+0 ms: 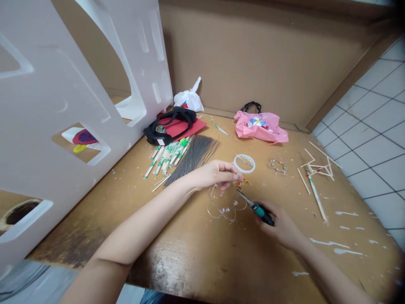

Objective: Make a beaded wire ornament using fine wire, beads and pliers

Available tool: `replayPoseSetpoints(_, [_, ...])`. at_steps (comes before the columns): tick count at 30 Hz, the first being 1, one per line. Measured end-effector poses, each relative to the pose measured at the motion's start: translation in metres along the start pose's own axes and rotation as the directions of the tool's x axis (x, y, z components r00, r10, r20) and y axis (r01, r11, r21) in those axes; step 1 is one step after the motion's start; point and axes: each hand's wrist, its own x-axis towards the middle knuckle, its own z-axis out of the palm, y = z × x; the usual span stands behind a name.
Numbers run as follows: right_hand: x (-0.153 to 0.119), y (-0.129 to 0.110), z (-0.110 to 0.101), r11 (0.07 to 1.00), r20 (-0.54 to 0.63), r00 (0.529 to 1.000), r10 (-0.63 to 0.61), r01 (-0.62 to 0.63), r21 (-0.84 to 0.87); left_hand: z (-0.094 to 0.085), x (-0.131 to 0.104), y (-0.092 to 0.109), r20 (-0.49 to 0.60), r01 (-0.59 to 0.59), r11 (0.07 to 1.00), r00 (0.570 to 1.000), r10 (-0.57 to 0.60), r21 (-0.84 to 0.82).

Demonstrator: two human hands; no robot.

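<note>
My left hand (223, 174) is closed in a pinch on a thin wire ring with clear beads (227, 210), which hangs below the fingers just over the table. Beside those fingertips is a small tangle of orange and red strands (245, 182); how it joins the wire is too small to tell. My right hand (280, 223) is wrapped round the teal and black handles of long-nose pliers (261, 211). Their metal jaws point up and left, with the tip close under the strands. Whether the jaws grip anything cannot be made out.
Behind my left arm lie grey wires (193, 158), wrapped chopsticks (171, 156) and a black headset strap (172, 124). A white ring (244, 164), another beaded wire ring (277, 166), a pink bag (261, 126) and a stick frame (318, 169) lie beyond. A white plastic panel (79, 88) stands left.
</note>
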Motion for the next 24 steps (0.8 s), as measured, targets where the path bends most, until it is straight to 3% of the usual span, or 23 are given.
replayPoseSetpoints(8, [-0.001, 0.003, 0.010, 0.998, -0.137, 0.991, -0.004, -0.005, -0.061, 0.011, -0.005, 0.011, -0.079, 0.004, 0.992, 0.997, 0.006, 0.123])
replayPoseSetpoints(17, [0.000, 0.008, 0.007, 0.975, -0.134, 0.967, -0.216, 0.207, -0.079, 0.009, -0.005, 0.011, 0.007, 0.050, 0.998, 0.999, -0.050, 0.043])
replayPoseSetpoints(24, [-0.002, 0.005, 0.010, 0.987, -0.116, 0.982, -0.152, 0.144, -0.070, 0.009, -0.004, 0.011, 0.005, 0.024, 0.992, 1.000, -0.025, 0.121])
